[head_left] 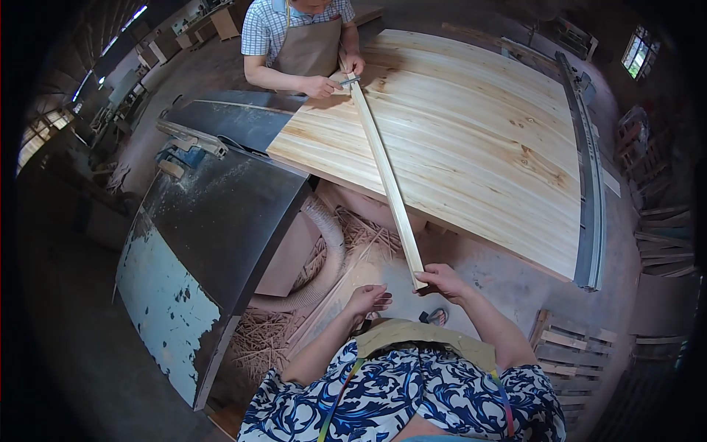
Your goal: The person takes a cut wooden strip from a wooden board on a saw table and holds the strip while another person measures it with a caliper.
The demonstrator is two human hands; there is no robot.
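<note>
A long, pale wooden strip [384, 171] slants across the edge of a large wood panel [471, 140]. My right hand [442, 281] is closed around its near end, thumb on top. To the left, apart from the strip, my left hand [370, 300] hangs in the air with loosely curled fingers and nothing visible in it. At the strip's far end stands a co-worker in a checked shirt and brown apron [308, 59]. One of that person's hands holds a small metal tool like a caliper [349, 82] against the strip; the other is beside the strip's end.
A dark machine table [221, 210] with worn pale-blue paint stands at left. Beneath it run a ribbed dust hose [328, 254] and heaps of wood scraps [265, 335]. A metal rail [585, 191] borders the panel's right side. Slatted pallets [574, 350] lie at lower right.
</note>
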